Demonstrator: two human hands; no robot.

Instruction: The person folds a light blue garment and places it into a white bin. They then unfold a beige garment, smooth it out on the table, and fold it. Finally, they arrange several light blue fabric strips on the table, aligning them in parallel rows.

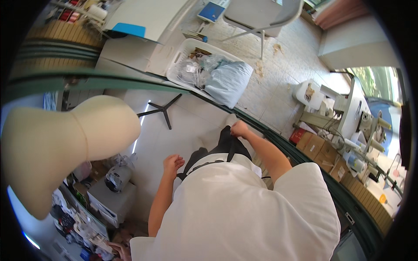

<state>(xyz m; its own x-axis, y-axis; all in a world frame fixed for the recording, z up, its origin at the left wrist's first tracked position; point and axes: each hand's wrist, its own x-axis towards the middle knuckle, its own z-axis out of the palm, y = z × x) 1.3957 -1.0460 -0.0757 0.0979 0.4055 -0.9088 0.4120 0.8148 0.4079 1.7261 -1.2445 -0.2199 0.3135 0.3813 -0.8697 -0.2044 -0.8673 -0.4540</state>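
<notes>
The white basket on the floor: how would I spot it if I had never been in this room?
Start at the grey folding chair at the top of the view and drop down-left along the tiled floor. There lies the white basket, a rectangular tub with handle slots in its rim. Unlike the brown cardboard boxes at right, it overflows with pale blue fabric and clear bags.

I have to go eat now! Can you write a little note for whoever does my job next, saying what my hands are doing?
Left hand: open, empty, beside the black garment.
Right hand: pinching the garment's top edge.
Garment hangs in front of the white shirt, above the white floor.
Nearby: cream dress form to the left, white basket of cloth ahead.
Done: garment gripped by one hand.
Left: the left hand has not gripped it yet.
</notes>
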